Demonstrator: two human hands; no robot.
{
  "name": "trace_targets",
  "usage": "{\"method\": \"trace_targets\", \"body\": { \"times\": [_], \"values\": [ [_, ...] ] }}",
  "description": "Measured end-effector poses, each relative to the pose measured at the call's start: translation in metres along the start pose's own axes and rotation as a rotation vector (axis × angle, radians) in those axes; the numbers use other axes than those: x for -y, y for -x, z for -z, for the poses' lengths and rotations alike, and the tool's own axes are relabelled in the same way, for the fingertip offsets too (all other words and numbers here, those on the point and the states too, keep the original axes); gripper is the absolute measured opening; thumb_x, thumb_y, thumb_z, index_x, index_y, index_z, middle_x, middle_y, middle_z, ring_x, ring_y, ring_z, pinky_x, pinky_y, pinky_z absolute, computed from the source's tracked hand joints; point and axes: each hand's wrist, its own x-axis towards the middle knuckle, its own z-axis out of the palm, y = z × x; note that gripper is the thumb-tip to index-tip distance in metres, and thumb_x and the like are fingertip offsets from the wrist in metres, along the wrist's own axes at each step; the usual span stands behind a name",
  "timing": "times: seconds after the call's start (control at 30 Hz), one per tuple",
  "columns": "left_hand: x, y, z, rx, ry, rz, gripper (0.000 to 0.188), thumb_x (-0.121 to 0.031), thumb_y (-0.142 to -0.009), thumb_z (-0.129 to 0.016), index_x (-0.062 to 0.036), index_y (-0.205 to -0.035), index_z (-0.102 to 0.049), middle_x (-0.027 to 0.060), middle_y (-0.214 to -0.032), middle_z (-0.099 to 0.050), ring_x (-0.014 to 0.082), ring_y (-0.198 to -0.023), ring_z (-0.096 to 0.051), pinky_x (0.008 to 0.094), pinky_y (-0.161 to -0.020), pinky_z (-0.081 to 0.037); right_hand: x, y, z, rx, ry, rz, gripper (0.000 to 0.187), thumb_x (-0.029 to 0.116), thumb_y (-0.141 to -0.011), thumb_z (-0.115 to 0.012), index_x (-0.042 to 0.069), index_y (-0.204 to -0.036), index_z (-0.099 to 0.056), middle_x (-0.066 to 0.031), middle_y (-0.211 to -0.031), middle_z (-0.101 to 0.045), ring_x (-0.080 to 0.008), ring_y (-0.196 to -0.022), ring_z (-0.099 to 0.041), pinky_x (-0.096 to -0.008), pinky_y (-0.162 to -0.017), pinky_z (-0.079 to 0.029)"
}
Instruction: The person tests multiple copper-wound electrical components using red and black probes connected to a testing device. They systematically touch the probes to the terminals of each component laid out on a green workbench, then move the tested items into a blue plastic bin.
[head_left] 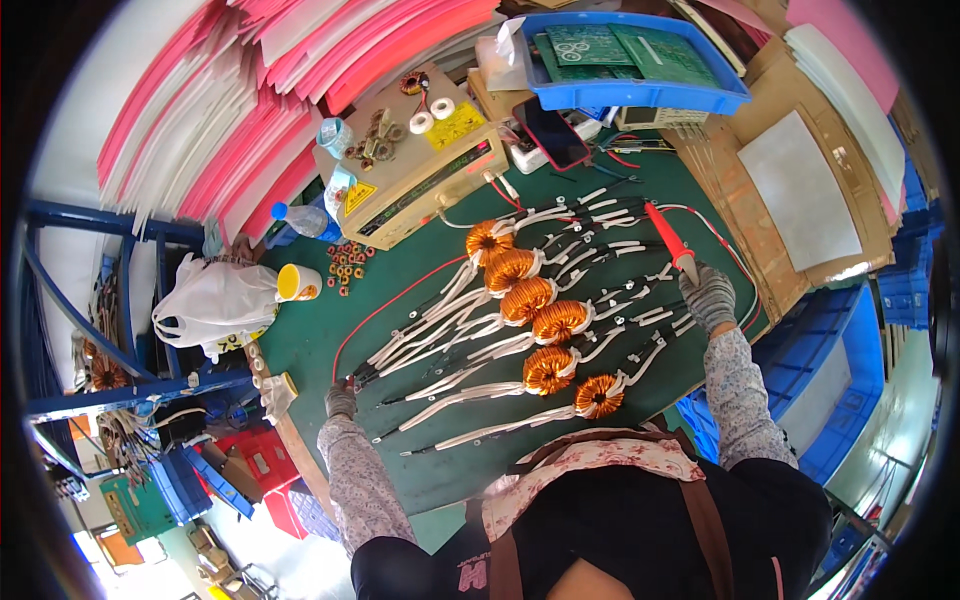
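Observation:
My right hand [708,297], in a grey glove, is closed at the metal end of a red tapered test clip [668,235], over the right-hand lead ends. My left hand [341,402], also gloved, is closed around the end of a thin red wire [372,318] at the table's left side, beside dark-tipped leads [400,350]; its fingertips are small and partly hidden. Between the hands lies a slanting row of copper-wound toroid coils [530,300]. White-sleeved leads [470,395] spread from both sides of the coils across the green mat [450,480].
A beige bench instrument [425,190] with small coils on top stands at the back. Nearby are a phone [552,132], a blue tray [640,97] of green circuit boards, a yellow cup [298,283], a plastic bag [215,305] and small ring cores [345,265]. Cardboard [810,190] borders the right.

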Motion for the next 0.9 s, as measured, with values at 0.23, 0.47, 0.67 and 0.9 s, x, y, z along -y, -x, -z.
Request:
{"method": "trace_targets", "body": {
  "times": [0.23,0.47,0.67,0.9],
  "values": [
    [0.026,-0.008,-0.003,-0.019,-0.079,-0.219,0.023,-0.018,-0.084,-0.052,-0.0121,-0.106,-0.057,0.0049,-0.06,-0.054,0.0149,-0.044,-0.05,0.0302,-0.039,-0.041,-0.01,-0.004,-0.012,-0.085,0.048,0.095,0.029,0.027,-0.077,-0.053,0.007,-0.097,-0.06,-0.019,-0.081,-0.061,-0.0354,-0.077,-0.059,-0.043,-0.068,-0.046],
    [0.018,-0.001,0.0,-0.023,-0.142,-0.109,0.022,-0.017,-0.084,-0.053,-0.0127,-0.106,-0.057,0.0037,-0.059,-0.052,0.0146,-0.044,-0.049,0.031,-0.038,-0.04,-0.004,-0.003,-0.008,-0.057,0.009,0.1,0.029,0.03,-0.079,-0.053,0.006,-0.093,-0.06,-0.0184,-0.082,-0.061,-0.0352,-0.08,-0.058,-0.0448,-0.072,-0.046],
    [-0.016,0.016,0.009,0.032,-0.041,0.018,0.029,-0.022,-0.079,-0.057,-0.0113,-0.105,-0.058,0.0147,-0.097,-0.062,0.0302,-0.091,-0.059,0.0376,-0.078,-0.046,-0.012,-0.007,-0.02,-0.117,0.05,0.127,0.03,0.03,-0.078,-0.054,0.005,-0.092,-0.06,-0.0182,-0.082,-0.061,-0.0346,-0.077,-0.058,-0.0433,-0.069,-0.046],
    [-0.017,0.024,0.01,0.048,-0.004,-0.047,0.028,-0.022,-0.079,-0.056,-0.0128,-0.106,-0.059,0.0148,-0.096,-0.062,0.0305,-0.09,-0.059,0.0384,-0.078,-0.046,-0.007,-0.002,-0.017,-0.121,0.067,0.098,0.033,0.033,-0.077,-0.055,0.003,-0.091,-0.061,-0.0187,-0.083,-0.061,-0.035,-0.08,-0.058,-0.0433,-0.071,-0.046]
  ]
}}
